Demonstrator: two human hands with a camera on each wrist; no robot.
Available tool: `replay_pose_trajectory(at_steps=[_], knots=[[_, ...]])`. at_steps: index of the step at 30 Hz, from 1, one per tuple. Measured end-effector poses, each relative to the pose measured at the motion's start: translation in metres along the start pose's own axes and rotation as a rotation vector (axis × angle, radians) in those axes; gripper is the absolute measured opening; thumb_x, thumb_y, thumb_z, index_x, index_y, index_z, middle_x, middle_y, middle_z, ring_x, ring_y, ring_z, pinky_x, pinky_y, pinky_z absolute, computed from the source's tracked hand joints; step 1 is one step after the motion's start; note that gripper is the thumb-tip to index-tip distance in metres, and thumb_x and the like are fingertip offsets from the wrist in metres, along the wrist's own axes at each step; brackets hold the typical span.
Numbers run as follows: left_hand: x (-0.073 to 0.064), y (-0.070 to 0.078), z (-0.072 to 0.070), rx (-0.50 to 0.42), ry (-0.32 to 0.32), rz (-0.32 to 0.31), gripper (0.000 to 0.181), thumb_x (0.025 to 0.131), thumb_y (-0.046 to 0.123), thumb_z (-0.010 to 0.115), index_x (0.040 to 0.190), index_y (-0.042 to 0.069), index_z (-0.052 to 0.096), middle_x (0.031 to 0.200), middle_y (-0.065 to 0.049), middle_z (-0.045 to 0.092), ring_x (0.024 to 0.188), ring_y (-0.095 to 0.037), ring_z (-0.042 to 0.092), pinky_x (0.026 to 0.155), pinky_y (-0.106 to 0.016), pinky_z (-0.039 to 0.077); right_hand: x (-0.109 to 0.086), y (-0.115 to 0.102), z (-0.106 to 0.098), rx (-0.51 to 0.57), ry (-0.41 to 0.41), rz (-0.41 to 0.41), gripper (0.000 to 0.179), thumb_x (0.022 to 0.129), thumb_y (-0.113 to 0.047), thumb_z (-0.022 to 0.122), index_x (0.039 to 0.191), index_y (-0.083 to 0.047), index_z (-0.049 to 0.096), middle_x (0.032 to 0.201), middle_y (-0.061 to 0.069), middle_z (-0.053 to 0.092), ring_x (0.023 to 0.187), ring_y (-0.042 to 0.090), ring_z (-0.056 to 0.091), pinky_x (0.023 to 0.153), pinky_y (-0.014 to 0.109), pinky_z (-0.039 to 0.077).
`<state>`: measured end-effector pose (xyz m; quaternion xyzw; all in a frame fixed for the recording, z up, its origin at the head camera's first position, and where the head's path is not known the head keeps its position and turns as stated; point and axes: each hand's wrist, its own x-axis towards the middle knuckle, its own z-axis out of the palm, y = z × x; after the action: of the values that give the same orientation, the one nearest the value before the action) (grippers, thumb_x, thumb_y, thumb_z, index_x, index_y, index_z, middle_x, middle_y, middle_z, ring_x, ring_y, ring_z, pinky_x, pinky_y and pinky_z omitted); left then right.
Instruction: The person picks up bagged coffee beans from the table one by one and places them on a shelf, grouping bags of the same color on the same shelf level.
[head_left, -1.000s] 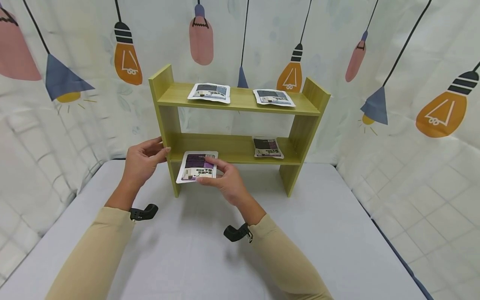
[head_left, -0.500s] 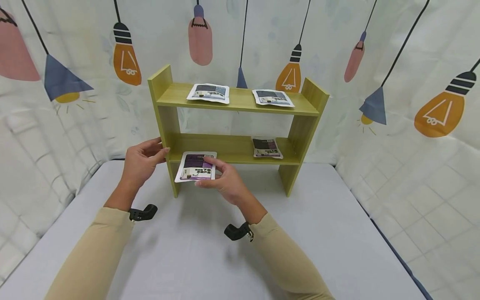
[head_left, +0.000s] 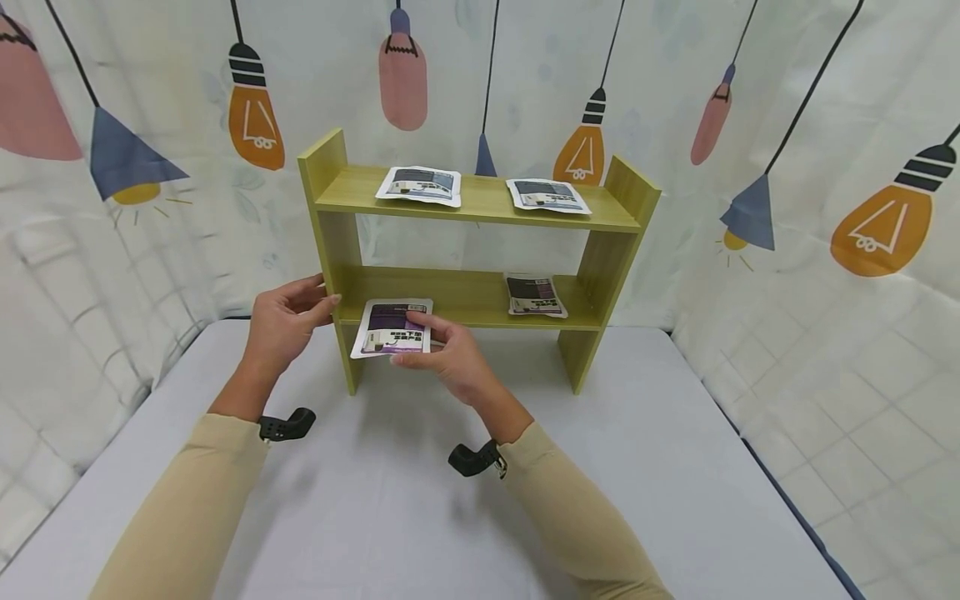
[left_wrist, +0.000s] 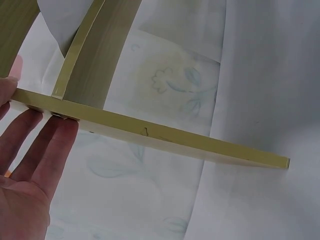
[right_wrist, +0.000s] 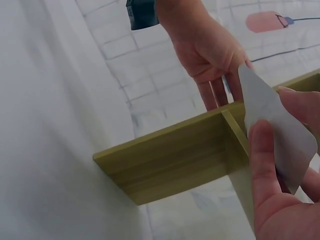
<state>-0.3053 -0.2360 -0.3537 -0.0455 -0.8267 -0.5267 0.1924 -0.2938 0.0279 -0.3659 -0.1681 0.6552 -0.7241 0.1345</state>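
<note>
A flat white-edged pouch with a purple and black printed label (head_left: 390,323) is pinched by my right hand (head_left: 459,367), index finger on its face. It overlaps the left front edge of the lower board of a small yellow-green wooden shelf (head_left: 457,292). The right wrist view shows the pouch's plain pale back (right_wrist: 272,117), thumb and fingers holding it. My left hand (head_left: 285,323) holds the shelf's left side panel. In the left wrist view, the fingers (left_wrist: 52,155) lie along the panel's outer face (left_wrist: 165,134), with the thumb at its edge.
Another dark-labelled pouch (head_left: 534,297) lies on the right of the lower board. Two blue-labelled pouches (head_left: 418,185) lie apart on the top board. The shelf stands on a white-covered table (head_left: 397,517), close to a curtain (head_left: 315,58) printed with lamps.
The pouch in my right hand has risen slightly and moved toward the lower board, its face now tilted flatter. My left hand and the shelf have stayed still.
</note>
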Motion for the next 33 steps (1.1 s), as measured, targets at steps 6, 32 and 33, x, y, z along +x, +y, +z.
replay_pose_trajectory(at_steps=[6,32,33], knots=[[0.001,-0.002,0.000,-0.007,-0.004,0.001,0.059,0.096,0.041,0.071,0.149,0.021,0.056,0.136,-0.013,0.068,0.101,0.002,0.066,0.077,-0.012,0.058,0.003,-0.002,0.000,-0.032,0.029,0.001,0.068,0.080,0.006,0.083,0.141,-0.016,0.064,0.130,0.013,0.066,0.105,0.016,0.066,0.082,0.021,0.058],[0.000,0.001,0.000,-0.006,-0.009,-0.001,0.058,0.096,0.039,0.071,0.150,0.021,0.055,0.136,-0.013,0.068,0.105,-0.001,0.066,0.077,-0.012,0.058,0.011,-0.005,-0.001,0.031,0.045,0.006,0.062,0.083,0.004,0.081,0.140,-0.008,0.063,0.098,0.009,0.071,0.080,0.014,0.074,0.087,0.030,0.063],[0.000,0.001,0.000,-0.007,-0.009,0.001,0.058,0.096,0.039,0.071,0.149,0.021,0.055,0.136,-0.014,0.068,0.103,0.001,0.066,0.077,-0.012,0.058,0.011,-0.005,-0.001,0.039,0.042,0.008,0.062,0.083,0.005,0.081,0.140,-0.008,0.063,0.097,0.009,0.071,0.078,0.014,0.075,0.088,0.032,0.063]])
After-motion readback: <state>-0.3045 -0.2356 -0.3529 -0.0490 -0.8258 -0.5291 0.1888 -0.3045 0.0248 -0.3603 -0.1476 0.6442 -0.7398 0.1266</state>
